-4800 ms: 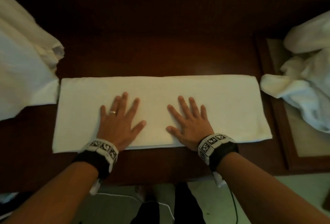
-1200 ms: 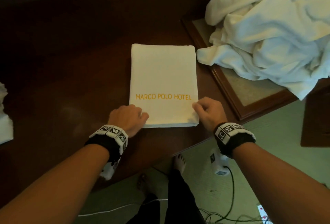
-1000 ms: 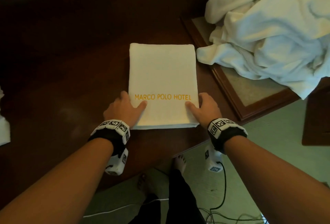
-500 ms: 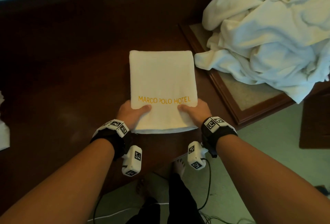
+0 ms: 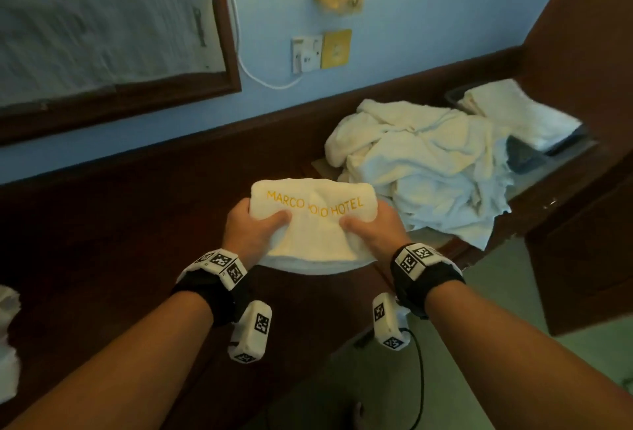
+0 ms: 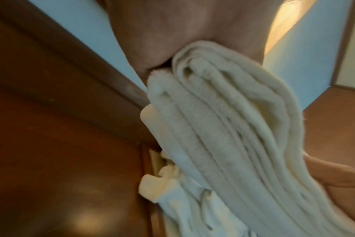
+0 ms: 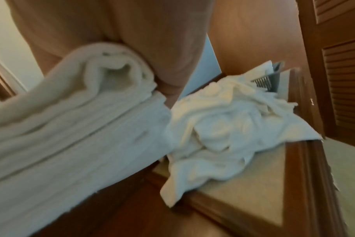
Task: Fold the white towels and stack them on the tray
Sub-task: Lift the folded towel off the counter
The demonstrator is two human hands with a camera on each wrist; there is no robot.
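a: head view: desk [image 5: 113,241], then loose pile [image 5: 424,169] right, then towel [image 5: 313,220] held above it.

b: both hands?

a: left hand [image 5: 251,229], right hand [image 5: 371,229] clamp its near corners. soft, floppy; likely needs support underneath.

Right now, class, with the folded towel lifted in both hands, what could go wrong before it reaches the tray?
1. The folded towel sags between the left hand and right hand; its layers may slip apart.
2. The heap of unfolded towels lies toward the tray; the folded one could snag on it.
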